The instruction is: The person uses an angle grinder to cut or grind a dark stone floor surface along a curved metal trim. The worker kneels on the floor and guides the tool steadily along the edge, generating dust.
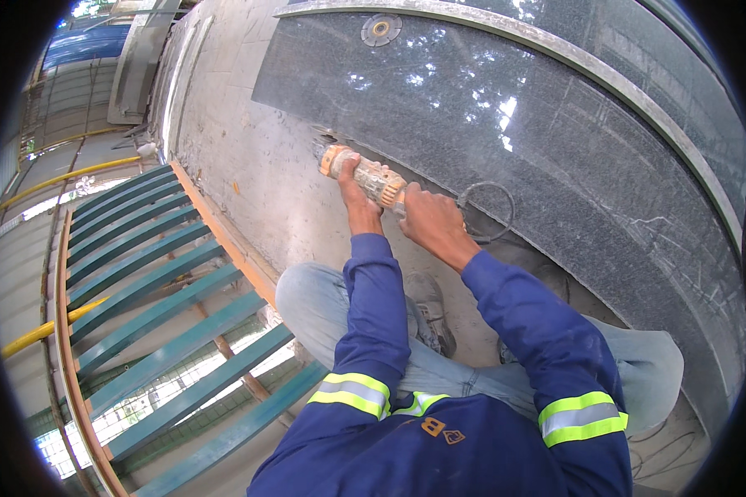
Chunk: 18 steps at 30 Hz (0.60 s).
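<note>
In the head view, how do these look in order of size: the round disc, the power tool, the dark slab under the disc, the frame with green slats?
Largest to smallest, as they look:
1. Dark slab
2. Frame with green slats, counting its gaps
3. Power tool
4. Round disc

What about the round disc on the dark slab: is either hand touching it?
No, the round disc lies apart, while the left hand and the right hand both hold the power tool.
</note>
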Each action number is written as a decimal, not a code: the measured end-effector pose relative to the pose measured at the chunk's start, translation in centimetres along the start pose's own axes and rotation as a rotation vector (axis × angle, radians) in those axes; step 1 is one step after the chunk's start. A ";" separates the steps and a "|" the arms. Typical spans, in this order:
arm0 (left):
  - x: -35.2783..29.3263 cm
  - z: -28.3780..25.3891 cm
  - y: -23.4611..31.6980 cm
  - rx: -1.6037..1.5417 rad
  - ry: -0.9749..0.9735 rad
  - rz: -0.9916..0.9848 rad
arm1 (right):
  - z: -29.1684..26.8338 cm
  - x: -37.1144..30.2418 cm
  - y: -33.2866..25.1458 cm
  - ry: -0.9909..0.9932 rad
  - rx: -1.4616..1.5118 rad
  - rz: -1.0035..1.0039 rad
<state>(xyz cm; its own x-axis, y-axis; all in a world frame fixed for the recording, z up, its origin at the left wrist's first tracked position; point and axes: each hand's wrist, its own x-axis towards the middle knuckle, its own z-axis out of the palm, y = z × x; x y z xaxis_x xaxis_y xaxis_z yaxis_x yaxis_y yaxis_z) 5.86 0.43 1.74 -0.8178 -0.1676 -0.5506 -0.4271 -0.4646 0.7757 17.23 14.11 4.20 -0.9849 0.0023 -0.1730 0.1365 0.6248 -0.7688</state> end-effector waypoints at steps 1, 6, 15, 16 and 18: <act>-0.1 0.0 0.0 0.000 0.007 -0.004 | 0.1 -0.1 0.1 0.002 -0.007 -0.005; 0.0 0.1 0.3 -0.007 0.010 0.006 | -0.2 -0.3 -0.1 0.022 -0.010 -0.033; -0.2 0.1 0.2 -0.007 0.000 -0.015 | -0.1 -0.3 0.2 -0.010 0.023 -0.014; -0.3 0.2 0.2 -0.011 0.000 -0.017 | -0.1 -0.2 0.2 -0.014 0.021 -0.010; -0.2 0.1 0.2 -0.021 0.001 -0.020 | -0.3 -0.3 0.0 -0.023 0.020 -0.003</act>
<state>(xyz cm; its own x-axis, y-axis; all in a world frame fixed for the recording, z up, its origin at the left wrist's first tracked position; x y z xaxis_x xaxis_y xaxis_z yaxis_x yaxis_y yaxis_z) 5.91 0.49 2.10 -0.8089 -0.1589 -0.5661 -0.4352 -0.4856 0.7581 17.51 14.37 4.46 -0.9826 -0.0179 -0.1851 0.1361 0.6093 -0.7812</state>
